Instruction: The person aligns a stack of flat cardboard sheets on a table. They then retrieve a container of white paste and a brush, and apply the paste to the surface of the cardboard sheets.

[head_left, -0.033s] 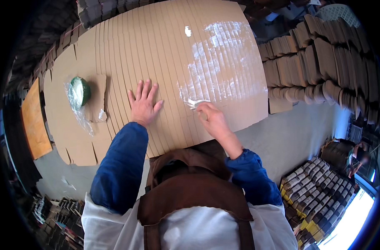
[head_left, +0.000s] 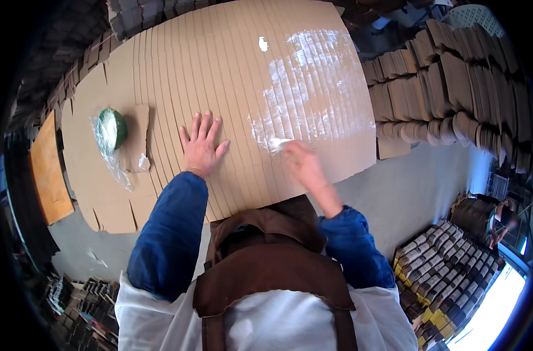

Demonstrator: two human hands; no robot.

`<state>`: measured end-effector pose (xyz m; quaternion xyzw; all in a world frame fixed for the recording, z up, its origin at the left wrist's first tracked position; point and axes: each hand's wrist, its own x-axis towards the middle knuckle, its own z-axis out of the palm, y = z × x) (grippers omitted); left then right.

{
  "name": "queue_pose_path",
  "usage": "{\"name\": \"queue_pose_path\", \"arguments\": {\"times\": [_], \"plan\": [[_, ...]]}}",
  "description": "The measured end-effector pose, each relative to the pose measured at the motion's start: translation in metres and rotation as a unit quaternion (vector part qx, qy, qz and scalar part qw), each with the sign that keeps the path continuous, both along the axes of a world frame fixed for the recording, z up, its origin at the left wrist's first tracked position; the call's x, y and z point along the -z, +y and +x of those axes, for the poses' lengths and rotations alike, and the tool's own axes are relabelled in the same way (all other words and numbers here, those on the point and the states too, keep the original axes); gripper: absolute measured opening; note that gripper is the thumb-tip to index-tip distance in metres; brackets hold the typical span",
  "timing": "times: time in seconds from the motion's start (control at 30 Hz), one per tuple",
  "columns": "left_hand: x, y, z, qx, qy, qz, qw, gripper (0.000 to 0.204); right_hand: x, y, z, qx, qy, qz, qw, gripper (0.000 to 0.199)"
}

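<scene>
A fanned row of overlapping brown cardboard sheets [head_left: 231, 70] covers the floor in front of me. My left hand [head_left: 201, 149] lies flat on them, fingers spread. My right hand [head_left: 301, 167], blurred, is closed on a small white applicator [head_left: 278, 143] whose tip touches the cardboard. A wide smear of white paste [head_left: 313, 82] covers the sheets above and to the right of it. A small white blob [head_left: 263, 44] sits further up.
A green bowl in a clear plastic bag [head_left: 111, 130] rests on a cardboard scrap at the left. An orange board [head_left: 47, 169] lies beyond it. Stacks of folded cardboard pieces [head_left: 454, 88] stand at the right and bundled packs [head_left: 442, 269] at the lower right. Another person [head_left: 503, 219] is at the right edge.
</scene>
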<state>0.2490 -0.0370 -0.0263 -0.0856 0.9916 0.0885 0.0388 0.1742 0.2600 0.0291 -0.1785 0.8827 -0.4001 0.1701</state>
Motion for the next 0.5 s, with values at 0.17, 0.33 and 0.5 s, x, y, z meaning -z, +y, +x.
{"name": "queue_pose_path", "arguments": {"times": [0.17, 0.33, 0.5], "plan": [[0.001, -0.002, 0.004, -0.004, -0.001, -0.009, 1.000, 0.070, -0.002, 0.031, -0.020, 0.043, 0.043, 0.016, 0.998, 0.019], [0.000, 0.000, 0.001, 0.001, 0.000, -0.011, 1.000, 0.070, 0.017, 0.027, -0.003, -0.033, 0.062, 0.008, 0.997, 0.028], [0.003, -0.002, 0.004, -0.003, 0.001, -0.015, 1.000, 0.069, -0.001, 0.026, 0.015, -0.077, 0.131, 0.025, 0.988, 0.038]]}}
